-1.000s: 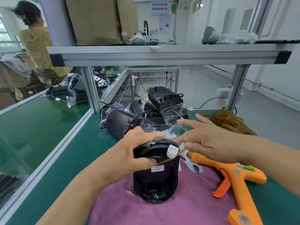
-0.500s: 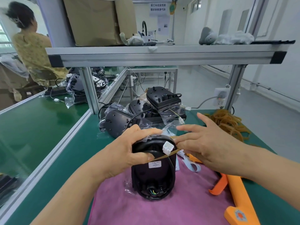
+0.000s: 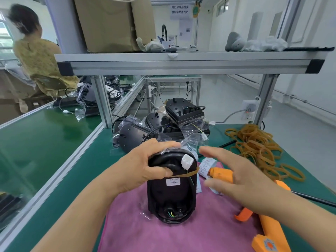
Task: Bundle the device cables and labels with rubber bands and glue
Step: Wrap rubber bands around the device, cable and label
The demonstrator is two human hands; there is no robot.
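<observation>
A black device (image 3: 171,197) stands on a pink cloth (image 3: 163,231), its coiled black cable and white connector (image 3: 187,161) lying over its top. A tan rubber band (image 3: 190,173) runs across the device below the connector. My left hand (image 3: 145,166) grips the device's top and the cable, thumb pressed on the coil. To the right, my right hand (image 3: 234,179) hovers with fingers spread, holding nothing, a little apart from the device. White paper labels (image 3: 206,167) lie beside the device, partly behind my right hand.
An orange glue gun (image 3: 267,226) lies on the right under my right forearm. A heap of tan rubber bands (image 3: 258,148) sits at the right rear. Several bagged black devices (image 3: 163,124) pile behind. An aluminium shelf frame (image 3: 181,64) spans overhead. A person (image 3: 36,57) sits far left.
My right hand has let go of the rubber band and drawn back to the right with fingers spread. The band now sits around the device. The left hand keeps its hold.
</observation>
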